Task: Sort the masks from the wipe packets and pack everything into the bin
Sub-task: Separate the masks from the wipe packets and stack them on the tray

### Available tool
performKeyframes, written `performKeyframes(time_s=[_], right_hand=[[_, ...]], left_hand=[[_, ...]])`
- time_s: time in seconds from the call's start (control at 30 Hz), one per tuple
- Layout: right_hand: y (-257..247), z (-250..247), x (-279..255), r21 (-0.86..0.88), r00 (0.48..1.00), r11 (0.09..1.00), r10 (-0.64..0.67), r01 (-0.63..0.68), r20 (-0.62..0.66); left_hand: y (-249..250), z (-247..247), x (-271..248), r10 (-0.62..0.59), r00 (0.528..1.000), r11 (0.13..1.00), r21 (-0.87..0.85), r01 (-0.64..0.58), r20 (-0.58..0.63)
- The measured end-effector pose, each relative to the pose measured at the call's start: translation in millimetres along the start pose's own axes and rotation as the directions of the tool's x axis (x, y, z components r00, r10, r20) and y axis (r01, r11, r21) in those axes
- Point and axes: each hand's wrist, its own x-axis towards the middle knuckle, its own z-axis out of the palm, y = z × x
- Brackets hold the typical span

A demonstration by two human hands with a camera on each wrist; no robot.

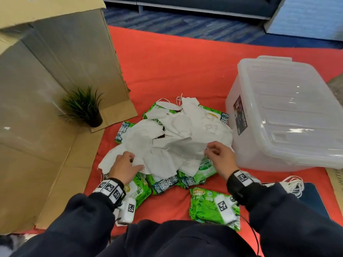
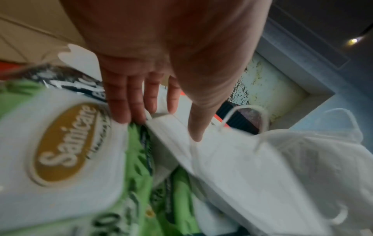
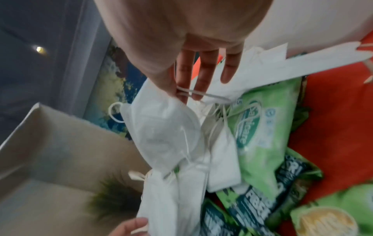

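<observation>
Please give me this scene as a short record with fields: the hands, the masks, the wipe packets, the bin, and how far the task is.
left hand: fingers straight, pressing the pile of white fabric masks
right hand: pinching a white elastic ear loop
green plastic wipe packets: mostly under and around the masks, one lying apart nearest the person
clear plastic bin: right of the pile, lid on
surface: orange cloth
progress: pile not yet sorted
</observation>
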Motion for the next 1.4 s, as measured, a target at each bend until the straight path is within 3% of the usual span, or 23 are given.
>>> performKeyframes(time_s=[0.1,0.27,0.37,0.4,0.47,0.57,0.63,0.7,0.73,0.77,0.9,1.0,1.1,1.17,1.27,1.3,1.4], right_hand=[[-4,-11,5,0.191,0.995,0.977,0.084,-0.093,0.053],[-10,-5,2,0.409,0.945,0.864,0.327,-0.294,-0.011],[-13,3,-4,0.434,0.905,0.795,0.387,-0.425,0.179],[-12,9,-8,0.362,0.902,0.83,0.354,-0.425,0.247],[-4,26,-14,0.098,0.913,0.951,0.249,-0.294,0.324],[9,50,-16,-0.254,0.932,0.966,0.135,-0.048,0.336],[15,60,-15,-0.478,0.933,0.877,0.126,0.056,0.339],[15,68,-17,-0.713,0.93,0.688,0.163,0.133,0.331],[14,70,-18,-0.766,0.932,0.623,0.161,0.159,0.324],[13,70,-17,-0.773,0.936,0.612,0.146,0.168,0.319],[11,46,6,-0.568,0.952,0.822,0.136,0.045,0.273],[11,23,20,-0.211,0.987,0.967,0.155,-0.141,0.051],[11,9,24,0.11,0.969,0.97,0.229,-0.218,-0.097],[12,7,24,0.126,0.95,0.971,0.225,-0.202,-0.215],[10,14,16,-0.022,0.909,0.982,0.164,-0.187,-0.384],[8,19,12,-0.066,0.925,0.977,0.168,-0.202,-0.342],[9,39,-3,-0.185,0.983,0.966,0.181,-0.182,-0.023]], left_hand=[[26,14,-3,0.024,0.999,0.987,-0.156,-0.027,-0.021],[69,9,-7,0.101,0.992,0.883,-0.452,-0.123,-0.073],[95,-10,-16,0.202,0.973,0.821,-0.524,-0.229,-0.109],[103,-17,-20,0.224,0.966,0.798,-0.544,-0.26,-0.132],[118,-34,-27,0.248,0.945,0.782,-0.531,-0.326,-0.214],[124,-60,-32,0.254,0.909,0.778,-0.489,-0.395,-0.331],[122,-75,-36,0.222,0.909,0.741,-0.545,-0.392,-0.352],[120,-86,-43,0.196,0.911,0.699,-0.6,-0.388,-0.362],[118,-90,-48,0.19,0.915,0.677,-0.627,-0.384,-0.356],[117,-92,-53,0.182,0.921,0.654,-0.657,-0.374,-0.344],[99,-91,-64,0.088,0.955,0.592,-0.756,-0.278,-0.282],[86,-79,-66,0.002,0.987,0.512,-0.848,-0.14,-0.162],[77,-57,-67,-0.088,0.996,0.414,-0.91,0.021,-0.017],[74,-40,-68,-0.12,0.992,0.359,-0.929,0.09,0.05],[74,-20,-68,-0.128,0.985,0.331,-0.932,0.15,0.113],[76,-16,-68,-0.127,0.984,0.329,-0.931,0.161,0.126],[83,-9,-68,-0.134,0.978,0.302,-0.934,0.192,0.158]])
